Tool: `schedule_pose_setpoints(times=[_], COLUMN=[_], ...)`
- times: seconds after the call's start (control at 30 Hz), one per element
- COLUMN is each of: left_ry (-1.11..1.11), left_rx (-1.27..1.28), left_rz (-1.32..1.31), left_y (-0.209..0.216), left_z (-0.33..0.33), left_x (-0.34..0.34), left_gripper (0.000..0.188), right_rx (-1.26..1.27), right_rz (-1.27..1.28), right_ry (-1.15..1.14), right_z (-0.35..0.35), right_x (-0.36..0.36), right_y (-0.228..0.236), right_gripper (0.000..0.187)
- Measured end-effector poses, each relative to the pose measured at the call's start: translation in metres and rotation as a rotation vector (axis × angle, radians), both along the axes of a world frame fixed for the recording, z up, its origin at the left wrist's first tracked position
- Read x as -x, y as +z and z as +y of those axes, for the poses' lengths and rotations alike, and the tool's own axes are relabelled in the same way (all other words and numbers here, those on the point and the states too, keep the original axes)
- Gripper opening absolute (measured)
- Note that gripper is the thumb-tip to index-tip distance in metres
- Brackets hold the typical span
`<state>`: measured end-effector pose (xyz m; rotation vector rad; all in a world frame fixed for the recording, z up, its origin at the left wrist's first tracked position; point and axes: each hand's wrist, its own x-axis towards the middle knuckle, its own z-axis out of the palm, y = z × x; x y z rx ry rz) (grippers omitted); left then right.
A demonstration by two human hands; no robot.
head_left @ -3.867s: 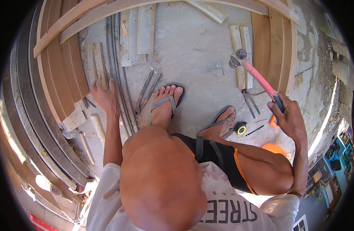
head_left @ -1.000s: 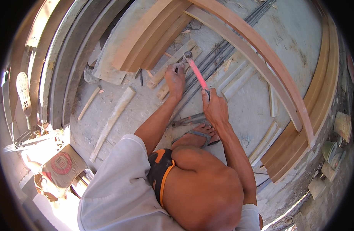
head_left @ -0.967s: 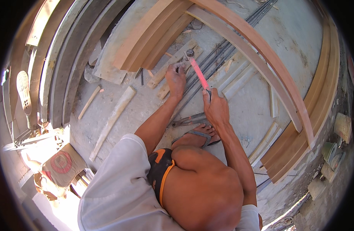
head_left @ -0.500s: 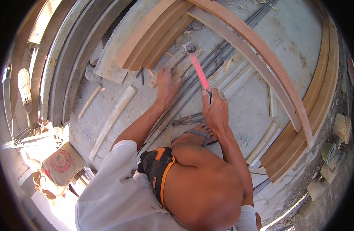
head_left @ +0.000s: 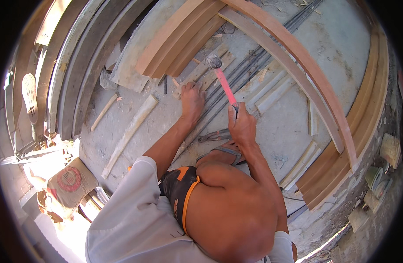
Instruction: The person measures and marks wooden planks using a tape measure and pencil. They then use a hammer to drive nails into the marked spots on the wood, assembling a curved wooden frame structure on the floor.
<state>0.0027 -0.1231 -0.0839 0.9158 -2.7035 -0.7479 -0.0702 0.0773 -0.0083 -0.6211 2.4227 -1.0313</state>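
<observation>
My right hand [head_left: 242,125] grips a hammer by its pink and black handle [head_left: 226,88]. The hammer's metal head [head_left: 214,62] is over a narrow wooden board [head_left: 207,79] on the concrete floor. At the near end of that board my left hand [head_left: 193,101] has its fingers bent against the wood, just left of the hammer. The fingertips are partly hidden, and I cannot tell whether the hammer head touches the board. Long dark metal rods [head_left: 223,94] run under and beside the board.
Curved brown timbers [head_left: 179,39] lie beyond my left hand. A long curved wooden rib [head_left: 293,46] arches across the right, near more curved timbers [head_left: 361,118]. Pliers-like metal tool [head_left: 213,136] lies by my sandalled foot [head_left: 221,154]. Loose wooden strips [head_left: 131,136] lie at left.
The hammer head has come a little nearer to me, and my right hand has shifted slightly left. My left hand's fingers look more bent, with the thumb less spread. The view has shifted slightly.
</observation>
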Motion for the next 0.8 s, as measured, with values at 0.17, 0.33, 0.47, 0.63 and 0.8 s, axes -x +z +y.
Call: schedule_pose_setpoints(times=[0.17, 0.33, 0.47, 0.63, 0.8], left_ry=[-0.025, -0.109, -0.141, -0.299, -0.346], left_rx=[0.003, 0.097, 0.166, 0.361, 0.419], left_rz=[-0.048, -0.035, -0.105, -0.098, -0.157], left_y=[-0.001, -0.008, -0.011, -0.042, -0.021], left_z=[-0.002, -0.004, -0.012, -0.030, -0.038], left_x=[0.010, 0.007, 0.000, -0.002, 0.006], left_gripper=[0.042, 0.040, 0.040, 0.048, 0.052], right_rx=[-0.125, -0.126, -0.421, -0.615, -0.611], right_rz=[-0.034, -0.044, -0.045, -0.296, -0.204], right_ry=[-0.024, 0.074, 0.168, -0.144, -0.650], right_z=[0.007, 0.104, 0.231, 0.377, 0.411], right_x=[0.029, 0.048, 0.035, -0.089, -0.250], right_y=[-0.009, 0.069, 0.125, 0.144, 0.084], right_gripper=[0.039, 0.044, 0.047, 0.054, 0.048])
